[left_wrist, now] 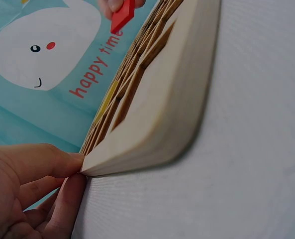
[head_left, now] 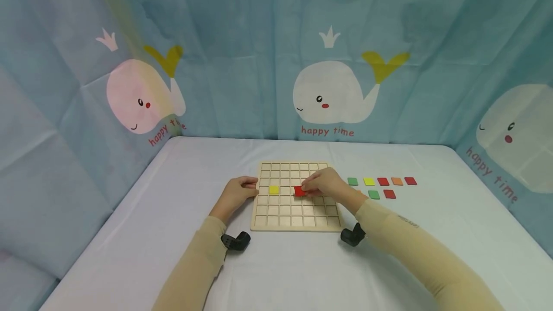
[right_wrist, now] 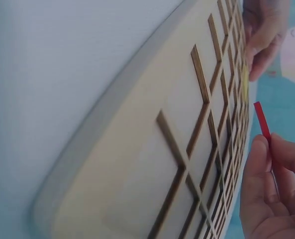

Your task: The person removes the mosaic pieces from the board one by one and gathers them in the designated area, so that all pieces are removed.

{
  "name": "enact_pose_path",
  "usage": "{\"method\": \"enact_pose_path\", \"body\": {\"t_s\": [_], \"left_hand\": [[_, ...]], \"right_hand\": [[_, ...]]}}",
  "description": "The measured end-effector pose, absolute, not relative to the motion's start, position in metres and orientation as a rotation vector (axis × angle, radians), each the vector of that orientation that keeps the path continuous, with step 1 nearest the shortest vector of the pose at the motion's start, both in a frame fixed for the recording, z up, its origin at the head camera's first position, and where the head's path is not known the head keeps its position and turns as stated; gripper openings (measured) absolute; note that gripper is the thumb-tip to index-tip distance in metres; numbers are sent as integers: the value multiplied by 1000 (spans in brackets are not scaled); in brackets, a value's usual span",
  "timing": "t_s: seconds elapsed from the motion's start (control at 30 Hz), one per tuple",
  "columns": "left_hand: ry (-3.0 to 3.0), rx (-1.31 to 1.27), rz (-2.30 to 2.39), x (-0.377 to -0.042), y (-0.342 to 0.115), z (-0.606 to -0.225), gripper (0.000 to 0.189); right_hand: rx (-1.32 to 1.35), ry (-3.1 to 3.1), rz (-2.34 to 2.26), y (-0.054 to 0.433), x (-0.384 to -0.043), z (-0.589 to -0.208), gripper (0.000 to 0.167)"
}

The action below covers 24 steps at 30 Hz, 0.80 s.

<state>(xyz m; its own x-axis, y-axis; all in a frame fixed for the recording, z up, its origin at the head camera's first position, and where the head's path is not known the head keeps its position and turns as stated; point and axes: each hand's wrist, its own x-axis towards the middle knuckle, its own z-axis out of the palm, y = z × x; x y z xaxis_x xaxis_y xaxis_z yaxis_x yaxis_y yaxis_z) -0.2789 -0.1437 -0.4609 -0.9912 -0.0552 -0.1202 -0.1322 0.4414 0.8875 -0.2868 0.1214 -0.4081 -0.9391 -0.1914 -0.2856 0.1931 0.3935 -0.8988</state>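
Note:
A wooden grid board (head_left: pixel 297 228) lies on the table with a yellow square tile (head_left: pixel 274 190) in one cell of its left part. At the board's left edge my left hand (head_left: pixel 235 196) holds the rim; in the left wrist view its thumb and finger (left_wrist: pixel 43 162) meet the wooden side. Over the board's middle, my right hand (head_left: pixel 327 184) pinches a red square tile (head_left: pixel 298 191) between thumb and fingertips. The right wrist view has that red tile (right_wrist: pixel 262 119) edge-on, held above the grid surface.
Right of the board lie several loose tiles in two rows, among them a green tile (head_left: pixel 352 181), a yellow tile (head_left: pixel 368 181), an orange tile (head_left: pixel 397 181) and a red tile (head_left: pixel 390 194). White cloth covers the table (head_left: pixel 285 272). A blue whale-print curtain (head_left: pixel 242 90) hangs behind.

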Motion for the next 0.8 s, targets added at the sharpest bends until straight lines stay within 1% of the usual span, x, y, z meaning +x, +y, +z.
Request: {"method": "enact_pose_path", "body": {"t_s": [0.37,0.57,0.8], "left_hand": [[2608,-154,1584,-277,-143,-459,42],[2621,-152,1584,-279,-147,-454,42],[2621,-134,1592,-278,-145,-458,41]], "right_hand": [[31,2386,-1468,153,-280,-405,24],[36,2440,-1381,170,-273,-391,25],[75,2433,-1370,191,-266,-383,32]]}}
